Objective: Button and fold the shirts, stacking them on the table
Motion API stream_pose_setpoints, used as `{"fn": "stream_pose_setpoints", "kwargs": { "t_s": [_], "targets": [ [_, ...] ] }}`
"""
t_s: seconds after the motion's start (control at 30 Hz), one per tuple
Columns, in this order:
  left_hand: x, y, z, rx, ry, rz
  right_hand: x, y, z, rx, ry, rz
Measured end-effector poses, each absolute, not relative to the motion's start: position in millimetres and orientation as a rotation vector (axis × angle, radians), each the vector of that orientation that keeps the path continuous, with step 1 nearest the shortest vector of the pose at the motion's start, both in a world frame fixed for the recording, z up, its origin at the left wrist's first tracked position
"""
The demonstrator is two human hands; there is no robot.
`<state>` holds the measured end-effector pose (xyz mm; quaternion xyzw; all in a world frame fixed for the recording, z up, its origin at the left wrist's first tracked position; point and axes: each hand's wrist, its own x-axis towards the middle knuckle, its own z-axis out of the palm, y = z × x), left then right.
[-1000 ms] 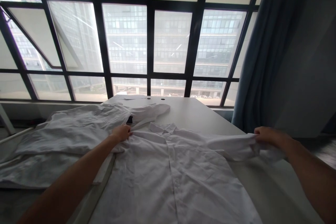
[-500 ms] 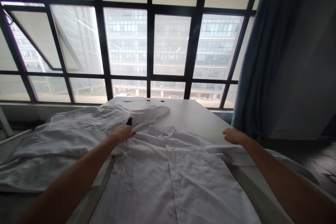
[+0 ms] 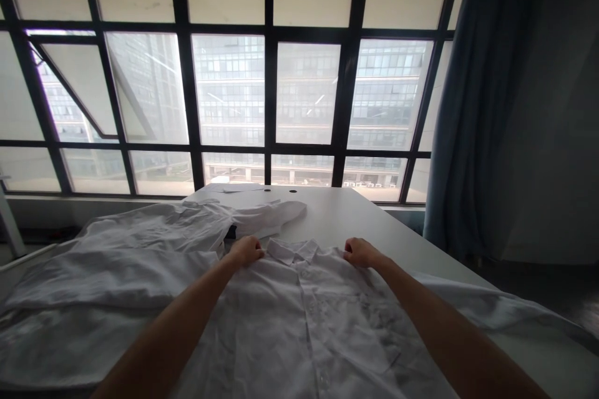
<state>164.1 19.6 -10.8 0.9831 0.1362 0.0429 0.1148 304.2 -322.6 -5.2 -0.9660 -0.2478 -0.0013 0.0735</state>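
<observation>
Two hands are resting on a white shirt (image 3: 299, 330) that is lying face up on a table (image 3: 341, 218), with its collar (image 3: 291, 251) directly between them. The left hand (image 3: 246, 251) is bearing on the shoulder just left of the collar, its fingers curled narrowly against the cloth; whether it is pinching the fabric cannot be determined. The right hand (image 3: 362, 253) is bearing on the opposite shoulder just right of the collar, also curled, and its grip is equally indeterminate. The shirt's placket is running toward the viewer between the forearms, and a sleeve (image 3: 496, 305) is trailing off to the right of the right hand. A white garment (image 3: 116, 268) is lying bunched to the left of the left hand, touching the shirt. Ahead of both hands, a window (image 3: 266, 87) is filling the view, with a blue curtain (image 3: 472, 118) hanging beyond the right hand.
</observation>
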Motion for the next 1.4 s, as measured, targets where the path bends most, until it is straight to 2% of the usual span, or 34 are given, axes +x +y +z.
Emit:
{"fn": "stream_pose_setpoints", "kwargs": {
  "t_s": [0.23, 0.4, 0.57, 0.73, 1.0, 1.2, 1.4],
  "targets": [
    [158.8, 29.7, 47.3, 2.910, 0.449, 0.554, 299.3, -323.2, 49.6, -2.715, -0.541, -0.309],
    [169.7, 40.4, 90.4, 2.803, 0.443, 0.633, 296.2, -311.8, 82.2, -2.376, -0.390, -0.254],
    [205.1, 53.1, 109.0, 2.657, 0.418, 0.824, 319.8, -290.7, 91.4, -2.378, -0.450, -0.334],
    [226.9, 51.3, 71.7, 2.809, 0.424, 0.548, 331.8, -278.3, 71.3, -2.556, -0.506, -0.141],
    [173.6, 4.0, -23.4, 2.983, -0.043, -0.148, 316.4, -301.9, -5.0, -2.834, -0.876, 0.265],
    [141.2, 4.1, -53.8, 2.959, -0.048, -0.124, 291.6, -326.9, -40.5, -2.882, -0.905, 0.293],
    [135.6, 21.2, -47.0, 2.914, -0.161, -0.109, 277.5, -344.2, -64.6, -2.878, -0.872, 0.107]
  ]
}}
